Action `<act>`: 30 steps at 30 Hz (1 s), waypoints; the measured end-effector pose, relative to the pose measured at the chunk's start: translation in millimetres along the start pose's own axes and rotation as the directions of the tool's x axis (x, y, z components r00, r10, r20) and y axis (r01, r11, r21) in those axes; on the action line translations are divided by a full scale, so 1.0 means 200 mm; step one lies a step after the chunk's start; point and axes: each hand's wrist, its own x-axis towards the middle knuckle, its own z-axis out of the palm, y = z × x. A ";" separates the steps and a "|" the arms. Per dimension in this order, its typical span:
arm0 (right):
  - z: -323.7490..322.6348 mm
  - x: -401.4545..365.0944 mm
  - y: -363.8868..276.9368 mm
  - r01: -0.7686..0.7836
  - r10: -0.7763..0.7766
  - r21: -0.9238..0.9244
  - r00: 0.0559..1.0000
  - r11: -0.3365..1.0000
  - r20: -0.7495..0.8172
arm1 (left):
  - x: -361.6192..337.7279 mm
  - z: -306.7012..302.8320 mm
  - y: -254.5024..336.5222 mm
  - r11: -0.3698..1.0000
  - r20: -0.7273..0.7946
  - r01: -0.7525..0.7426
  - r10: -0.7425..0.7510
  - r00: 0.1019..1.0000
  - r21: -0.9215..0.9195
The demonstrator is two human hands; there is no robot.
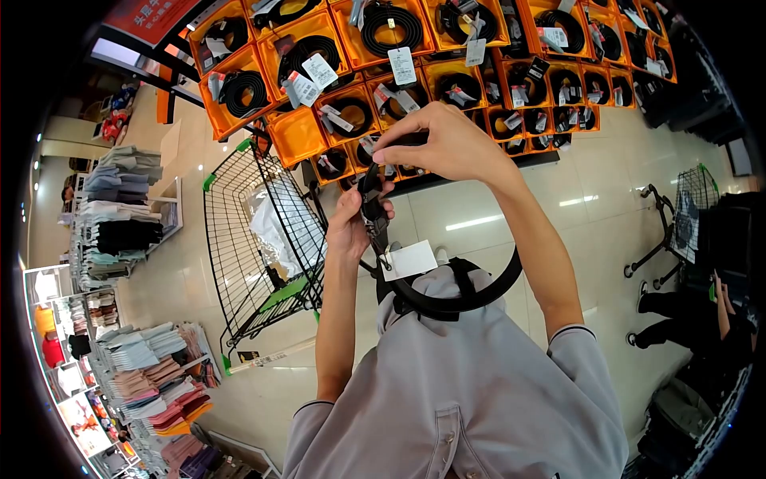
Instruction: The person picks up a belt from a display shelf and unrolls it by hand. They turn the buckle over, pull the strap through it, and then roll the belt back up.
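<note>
While I view this from afar, the black belt (pixel 423 303) hangs in a loop before the torso, its upper section's long axis running from my left hand (pixel 349 227), whose fingers are clamped around it, away from the body toward my right hand (pixel 456 145). The right thumb and fingertips pinch together on its far end, so the right is nearer that tip, the left nearer the white tag (pixel 411 261); beyond lies the near edge of the orange display trays (pixel 299 137), with a shopping cart (pixel 279 297) to the left.
</note>
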 end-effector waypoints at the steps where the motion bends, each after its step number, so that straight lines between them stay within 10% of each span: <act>1: 0.00 0.00 0.00 -0.008 0.008 -0.013 1.000 1.000 0.002 | 0.00 0.00 0.00 1.000 0.001 -0.003 0.003 1.000 -0.001; 12: 0.01 -0.01 0.02 0.131 -0.135 -0.081 0.990 0.988 -0.043 | -0.03 0.03 0.06 0.985 0.015 0.048 -0.051 0.999 0.169; 17: -0.06 -0.08 -0.10 -0.176 0.175 0.031 0.984 0.984 0.031 | -0.06 0.06 0.17 0.939 0.080 0.007 -0.037 0.996 0.343; 23: 0.01 -0.10 0.05 0.055 -0.064 0.119 0.995 0.991 0.071 | -0.09 0.05 0.23 0.872 -0.006 0.033 -0.034 0.999 0.488; 30: 0.10 -0.19 0.09 0.034 -0.069 0.162 0.974 0.986 0.216 | -0.13 0.20 0.30 0.552 0.089 -0.073 -0.001 0.996 0.830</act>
